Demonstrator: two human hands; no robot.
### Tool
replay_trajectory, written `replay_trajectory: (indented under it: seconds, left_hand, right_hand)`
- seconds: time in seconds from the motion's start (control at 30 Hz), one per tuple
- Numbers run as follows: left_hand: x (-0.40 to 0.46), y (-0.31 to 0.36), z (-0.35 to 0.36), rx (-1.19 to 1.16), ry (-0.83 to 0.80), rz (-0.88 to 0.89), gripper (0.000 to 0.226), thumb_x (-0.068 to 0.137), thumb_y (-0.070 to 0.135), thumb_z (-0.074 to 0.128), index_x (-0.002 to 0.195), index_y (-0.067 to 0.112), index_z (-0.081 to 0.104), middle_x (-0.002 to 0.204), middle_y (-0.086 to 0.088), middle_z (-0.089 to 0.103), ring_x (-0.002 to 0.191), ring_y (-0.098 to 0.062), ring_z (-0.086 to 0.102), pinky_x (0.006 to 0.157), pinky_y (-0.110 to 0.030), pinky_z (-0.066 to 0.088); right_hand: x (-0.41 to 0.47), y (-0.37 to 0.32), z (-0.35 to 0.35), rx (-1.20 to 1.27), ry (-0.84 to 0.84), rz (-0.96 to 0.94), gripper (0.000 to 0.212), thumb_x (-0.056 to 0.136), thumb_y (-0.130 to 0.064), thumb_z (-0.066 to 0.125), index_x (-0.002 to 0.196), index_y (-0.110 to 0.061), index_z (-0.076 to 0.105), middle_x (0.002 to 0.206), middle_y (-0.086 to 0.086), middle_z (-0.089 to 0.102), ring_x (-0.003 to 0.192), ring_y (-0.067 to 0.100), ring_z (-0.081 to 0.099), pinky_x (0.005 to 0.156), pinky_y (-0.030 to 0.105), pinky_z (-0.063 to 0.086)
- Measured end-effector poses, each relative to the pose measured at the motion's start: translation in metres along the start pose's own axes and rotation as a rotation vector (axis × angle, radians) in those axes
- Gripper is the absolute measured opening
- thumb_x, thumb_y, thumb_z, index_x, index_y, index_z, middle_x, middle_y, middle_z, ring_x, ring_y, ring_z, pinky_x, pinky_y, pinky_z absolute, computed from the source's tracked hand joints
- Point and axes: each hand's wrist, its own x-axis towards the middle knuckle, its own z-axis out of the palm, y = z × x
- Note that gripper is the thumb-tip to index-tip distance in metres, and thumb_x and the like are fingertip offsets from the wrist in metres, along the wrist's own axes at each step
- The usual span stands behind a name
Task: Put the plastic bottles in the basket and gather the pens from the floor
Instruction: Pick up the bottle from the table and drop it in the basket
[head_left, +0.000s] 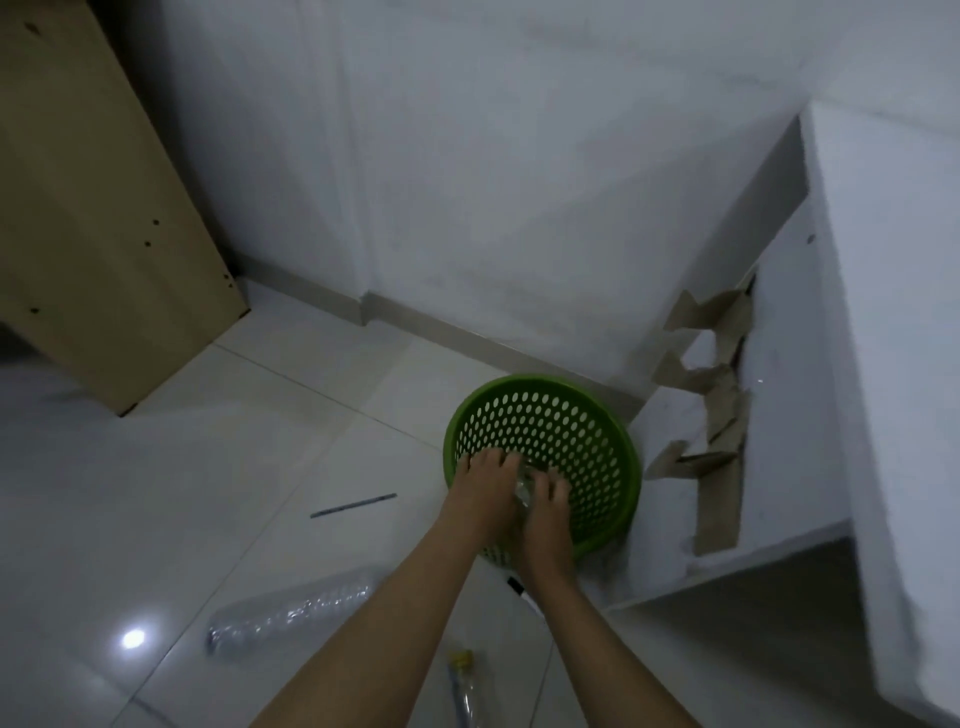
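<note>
A round green perforated basket (597, 410) stands on the white tiled floor near the wall. Over its near rim, my left hand (480, 493) and my right hand (545, 512) close together around a clear plastic bottle (523, 491), mostly hidden between them. Another clear plastic bottle (291, 613) lies on the floor at the lower left. A third bottle with a yellow cap (462, 686) lies between my forearms near the bottom edge. A dark pen (353, 505) lies on the tiles left of the basket. A second pen (522, 592) with a black tip peeks out beside my right wrist.
A beige wooden cabinet (93, 218) stands at the left. White walls close the back, and a white counter (883, 364) with torn brown cardboard (711, 415) rises at the right. A lamp's glare (132, 638) shows on the glossy tiles.
</note>
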Motion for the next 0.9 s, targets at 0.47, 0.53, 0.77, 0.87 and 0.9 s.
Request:
replay_trajectory:
  seconds: [0.47,0.53,0.77,0.87,0.9]
  left_hand:
    - [-0.160,0.091,-0.256,-0.105,0.142,-0.087,0.039,0.092,0.017,0.043,0.130,0.011,0.043,0.127,-0.016,0.052,0.114,-0.032,0.050,0.101,-0.042,0.040]
    - [-0.179,0.113,-0.290,-0.139,0.143,-0.064,0.040,0.094,0.018,0.044,0.132,0.011,0.042,0.129,-0.016,0.050,0.115,-0.032,0.050,0.100,-0.041,0.041]
    - [-0.222,0.206,-0.345,-0.200,0.135,0.011,0.041,0.098,0.019,0.038,0.138,0.012,0.038,0.139,-0.014,0.044,0.124,-0.029,0.044,0.103,-0.040,0.041]
    - [-0.232,0.253,-0.349,-0.213,0.100,0.106,0.042,0.097,0.014,0.040,0.138,0.008,0.037,0.140,-0.015,0.044,0.124,-0.027,0.045,0.105,-0.038,0.041]
    - [-0.233,0.269,-0.350,-0.220,0.089,0.144,0.043,0.097,0.013,0.041,0.139,0.007,0.037,0.141,-0.016,0.044,0.125,-0.027,0.045,0.107,-0.038,0.041]
  right_hand:
    - [-0.099,-0.210,-0.232,0.059,-0.068,-0.161,0.056,0.088,-0.010,0.057,0.138,-0.012,0.034,0.148,0.013,0.028,0.133,0.026,0.036,0.110,0.041,0.039]
    - [-0.107,-0.227,-0.270,0.032,-0.048,-0.166,0.054,0.087,-0.009,0.056,0.137,-0.012,0.035,0.145,0.012,0.033,0.131,0.028,0.038,0.106,0.043,0.043]
    - [-0.138,-0.240,-0.396,-0.098,0.022,-0.223,0.050,0.090,-0.006,0.049,0.137,-0.013,0.034,0.150,0.011,0.028,0.127,0.026,0.043,0.100,0.036,0.046]
    - [-0.153,-0.222,-0.442,-0.133,0.074,-0.188,0.053,0.090,-0.007,0.050,0.139,-0.017,0.032,0.151,0.008,0.026,0.127,0.027,0.042,0.098,0.038,0.046]
    - [-0.157,-0.214,-0.457,-0.132,0.086,-0.175,0.055,0.089,-0.007,0.050,0.140,-0.018,0.031,0.152,0.007,0.025,0.127,0.027,0.042,0.097,0.038,0.046]
